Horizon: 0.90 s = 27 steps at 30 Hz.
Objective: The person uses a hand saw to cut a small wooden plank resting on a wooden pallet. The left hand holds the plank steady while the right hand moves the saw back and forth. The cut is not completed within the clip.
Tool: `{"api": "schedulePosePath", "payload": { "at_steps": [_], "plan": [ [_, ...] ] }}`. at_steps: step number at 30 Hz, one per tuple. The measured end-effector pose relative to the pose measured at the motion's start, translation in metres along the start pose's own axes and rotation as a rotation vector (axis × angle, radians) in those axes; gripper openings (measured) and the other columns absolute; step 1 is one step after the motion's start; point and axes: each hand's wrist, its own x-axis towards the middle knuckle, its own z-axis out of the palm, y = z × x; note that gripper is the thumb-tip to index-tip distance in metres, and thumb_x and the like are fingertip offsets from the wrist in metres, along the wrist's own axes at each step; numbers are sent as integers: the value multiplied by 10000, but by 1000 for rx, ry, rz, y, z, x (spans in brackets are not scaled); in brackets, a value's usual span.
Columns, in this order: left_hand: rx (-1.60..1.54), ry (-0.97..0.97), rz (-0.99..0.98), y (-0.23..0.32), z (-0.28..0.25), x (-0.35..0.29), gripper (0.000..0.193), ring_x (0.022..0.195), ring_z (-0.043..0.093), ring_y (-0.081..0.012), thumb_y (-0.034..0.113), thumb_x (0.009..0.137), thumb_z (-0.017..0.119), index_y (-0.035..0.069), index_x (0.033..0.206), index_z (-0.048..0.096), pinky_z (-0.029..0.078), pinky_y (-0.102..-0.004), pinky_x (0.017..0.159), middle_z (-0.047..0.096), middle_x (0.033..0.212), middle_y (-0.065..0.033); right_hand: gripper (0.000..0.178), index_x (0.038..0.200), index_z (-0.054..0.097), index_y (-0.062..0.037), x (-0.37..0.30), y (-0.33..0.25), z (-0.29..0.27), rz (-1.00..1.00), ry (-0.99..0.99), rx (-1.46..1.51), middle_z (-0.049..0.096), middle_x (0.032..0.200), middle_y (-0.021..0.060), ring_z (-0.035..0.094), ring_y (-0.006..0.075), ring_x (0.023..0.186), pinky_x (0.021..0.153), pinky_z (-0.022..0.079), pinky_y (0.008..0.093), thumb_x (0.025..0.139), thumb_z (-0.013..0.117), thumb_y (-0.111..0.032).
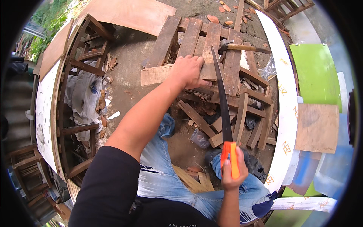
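Black short sleeve point(107, 185) over the left arm fills the lower left of the frame, beside faded, ripped blue jeans point(166, 170). At upper centre the left hand point(189, 72) lies over a pale, straight-edged wooden plank point(155, 75), its fingers close together and clamped across it, thumb toward the near edge. Right of centre, low down, the right hand point(233, 176) has its fingers wrapped round the orange-and-yellow handle of a handsaw with a long, dark, tapering blade point(227, 128). That blade reaches up past the plank's right end; from where I stand I can't tell whether its teeth touch the wood. I'd judge the saw light, its blade thin and springy, best held by the handle alone; the plank looks stiff, dry and fairly light, rough enough to grip well, taken clear of the teeth. Beneath it sits a slatted stand of weathered brown boards point(191, 36), bearing a wooden-handled hammer point(247, 47). Dusty grey-brown ground point(132, 68) spreads around, strewn with fallen leaves point(213, 19), a dark timber frame point(87, 67) standing at left and a lime-green panel point(315, 72) at upper right
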Motion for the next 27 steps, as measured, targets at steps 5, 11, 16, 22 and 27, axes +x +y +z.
{"api": "schedulePosePath", "payload": {
  "at_steps": [5,11,16,22,27],
  "plan": [
    [28,39,28,-3,5,-1,788,1160,598,-315,698,724,747,35,1106,564,457,-445,982,660,1159,-141,471,1314,596,98,-10,-8,-10,-14,-2,-21,706,1183,225,712,240,1027,917,545,343,863,658,-24],
    [1,-10,19,-1,-3,-1,806,1169,594,-322,712,714,744,32,1108,564,455,-445,986,658,1165,-148,434,1335,595,67,121,11,58,-140,6,76,679,1266,192,659,208,1123,975,505,311,910,643,-11],
    [11,9,6,-1,-5,3,806,1174,598,-320,716,714,741,37,1109,565,454,-439,992,658,1176,-140,475,1333,597,68,56,7,29,-50,13,-21,692,1235,214,685,248,1111,976,512,334,871,663,-19],
    [-3,-12,11,-2,4,-1,785,1174,601,-312,690,727,751,34,1113,561,451,-435,997,660,1174,-140,500,1324,572,118,-31,-11,-21,3,2,20,725,1143,245,726,276,1031,932,543,344,852,641,-32],
    [5,6,33,-1,0,-1,782,1175,607,-307,680,720,761,39,1122,565,458,-440,986,667,1167,-138,444,1333,607,53,97,7,52,-132,18,-7,695,1245,184,669,216,1115,972,504,313,898,662,-17]
  ]
}}
